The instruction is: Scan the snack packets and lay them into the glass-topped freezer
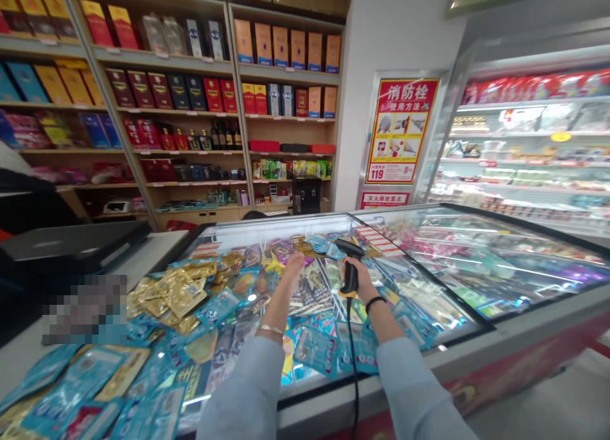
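Note:
My right hand (363,276) is closed around the grip of a black barcode scanner (351,278), whose head tilts up and to the left. A black cable (353,364) hangs from its handle over the freezer's front edge. Over the glass lid, my left hand (292,268) reaches forward, seen edge-on with its fingers hidden. Just beyond it lie a yellow packet (272,266) and a purple packet (286,249); whether the hand touches either is unclear. Blue snack packets (314,350) lie below my wrists. Gold packets (183,291) are piled to the left.
The glass-topped chest freezer (481,329) stretches off to the right. More blue packets (79,383) cover the near left corner. A black device (71,249) sits on the counter at left. Shelves of boxed goods (238,126) stand behind, and a lit display fridge (528,148) is at right.

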Tool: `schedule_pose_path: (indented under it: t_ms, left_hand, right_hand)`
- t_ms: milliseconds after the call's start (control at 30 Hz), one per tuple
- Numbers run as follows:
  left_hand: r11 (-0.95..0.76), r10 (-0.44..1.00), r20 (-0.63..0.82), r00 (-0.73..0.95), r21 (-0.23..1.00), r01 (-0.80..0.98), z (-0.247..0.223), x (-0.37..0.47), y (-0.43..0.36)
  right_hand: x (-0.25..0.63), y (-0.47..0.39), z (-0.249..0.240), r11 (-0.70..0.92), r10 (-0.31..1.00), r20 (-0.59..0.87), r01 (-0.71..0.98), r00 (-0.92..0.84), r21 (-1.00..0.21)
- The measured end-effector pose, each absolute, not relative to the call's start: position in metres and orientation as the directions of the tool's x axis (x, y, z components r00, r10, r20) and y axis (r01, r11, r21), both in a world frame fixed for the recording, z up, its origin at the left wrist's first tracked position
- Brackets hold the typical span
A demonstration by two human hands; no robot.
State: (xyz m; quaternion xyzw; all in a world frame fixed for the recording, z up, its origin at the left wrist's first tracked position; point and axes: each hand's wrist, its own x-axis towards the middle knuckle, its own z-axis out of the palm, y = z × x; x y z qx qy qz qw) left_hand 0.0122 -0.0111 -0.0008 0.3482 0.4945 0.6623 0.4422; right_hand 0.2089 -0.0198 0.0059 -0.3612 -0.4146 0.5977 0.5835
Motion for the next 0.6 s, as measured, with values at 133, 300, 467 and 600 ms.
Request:
schedule_pose_path:
  t_ms: [133,300,467,600]
  left_hand:
    - [-0.066,0.947,-0.072,-0.313,0.911,-0.407,0.000,0.019,0.003]
    - [-0.023,0.959,-0.144,-0.243,0.818,-0.575,0.002,0.001,0.003]
    - [0.030,0.950,-0.213,-0.230,0.793,-0.609,-0.004,-0.009,0.003]
    - [0.037,0.955,-0.211,-0.209,0.783,-0.621,-0.006,-0.004,0.007]
  right_hand:
    - [0.202,-0.021,0.004,0.021,0.997,0.050,-0.422,-0.058,-0.907]
    - [0.198,-0.026,0.007,-0.014,0.998,0.011,-0.387,-0.063,-0.922]
    - [0.203,-0.026,0.011,0.007,0.997,0.039,-0.405,-0.070,-0.914]
    - [0.205,-0.026,0.014,0.030,0.996,0.066,-0.447,-0.066,-0.894]
